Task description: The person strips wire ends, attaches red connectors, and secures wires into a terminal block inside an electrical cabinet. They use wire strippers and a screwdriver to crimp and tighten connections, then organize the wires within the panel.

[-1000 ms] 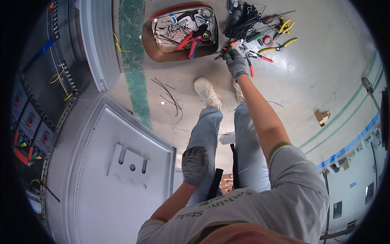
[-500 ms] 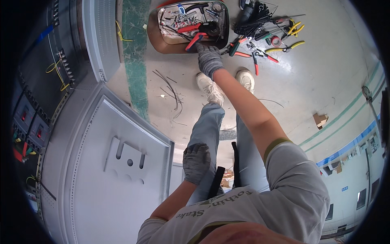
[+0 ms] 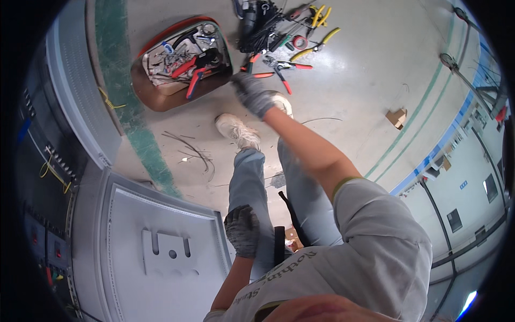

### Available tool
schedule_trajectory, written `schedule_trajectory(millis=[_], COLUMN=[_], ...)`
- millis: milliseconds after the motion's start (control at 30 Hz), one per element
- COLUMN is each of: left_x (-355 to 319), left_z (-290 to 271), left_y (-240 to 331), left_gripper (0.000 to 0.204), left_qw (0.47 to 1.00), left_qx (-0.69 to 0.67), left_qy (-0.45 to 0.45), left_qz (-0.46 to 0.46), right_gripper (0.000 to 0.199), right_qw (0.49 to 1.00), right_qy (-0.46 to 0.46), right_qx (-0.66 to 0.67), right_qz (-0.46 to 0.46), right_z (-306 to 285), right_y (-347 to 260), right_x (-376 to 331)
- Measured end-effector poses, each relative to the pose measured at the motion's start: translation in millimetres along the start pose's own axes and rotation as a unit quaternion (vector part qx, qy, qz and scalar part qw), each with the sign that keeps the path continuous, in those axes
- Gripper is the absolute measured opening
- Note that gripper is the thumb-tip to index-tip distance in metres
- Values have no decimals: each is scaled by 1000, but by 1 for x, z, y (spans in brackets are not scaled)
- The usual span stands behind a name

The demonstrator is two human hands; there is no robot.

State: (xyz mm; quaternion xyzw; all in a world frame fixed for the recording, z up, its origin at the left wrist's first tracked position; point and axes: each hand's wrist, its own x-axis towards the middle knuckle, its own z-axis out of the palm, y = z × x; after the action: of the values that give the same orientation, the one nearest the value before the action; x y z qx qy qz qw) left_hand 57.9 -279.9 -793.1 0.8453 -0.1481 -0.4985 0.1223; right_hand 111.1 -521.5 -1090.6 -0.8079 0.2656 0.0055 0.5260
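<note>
My right hand (image 3: 252, 95), in a grey glove, is smeared by motion. It hovers between the brown bin (image 3: 161, 102) and the tools on the floor, above my right shoe (image 3: 282, 104). Whether it holds anything cannot be made out. Inside the bin lie red-handled crimping pliers (image 3: 196, 70) among small loose parts. Just beyond the hand is a tool with red handles (image 3: 279, 67). My left hand (image 3: 242, 231), gloved too, rests on my left leg with its fingers loosely bent over it and nothing visible in them.
Yellow-handled pliers (image 3: 317, 47), a red tape roll (image 3: 300, 42) and a bundle of black cable ties (image 3: 263, 32) lie at the far side. Cut wires (image 3: 196, 150) are scattered near my left shoe (image 3: 236, 130). An open grey cabinet door (image 3: 161, 225) stands at the left.
My right hand has drawn back from the bin's edge, and the red-handled crimping pliers stay in the bin. My left hand remains on my leg. The whole view has turned and shifted.
</note>
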Motion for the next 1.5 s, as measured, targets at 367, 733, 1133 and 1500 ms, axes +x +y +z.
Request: schedule_trajectory(millis=[367,733,1133,1500], left_x=[7,9,15,23], left_z=[-5,-3,-16,-37], left_y=[10,10,18,3], left_gripper=[20,18,14,17], left_qw=[999,999,996,995], left_qx=[29,43,83,6], left_qy=[0,-3,-3,95], left_qz=[20,13,26,8], right_gripper=[21,28,18,43], right_qw=[867,886,982,930], right_qy=[103,147,144,3], right_qx=[115,-67,-119,-268], right_qz=[473,435,22,250], right_z=[-56,-57,-52,-47], right_y=[158,206,62,98], right_x=[-57,30,151,255])
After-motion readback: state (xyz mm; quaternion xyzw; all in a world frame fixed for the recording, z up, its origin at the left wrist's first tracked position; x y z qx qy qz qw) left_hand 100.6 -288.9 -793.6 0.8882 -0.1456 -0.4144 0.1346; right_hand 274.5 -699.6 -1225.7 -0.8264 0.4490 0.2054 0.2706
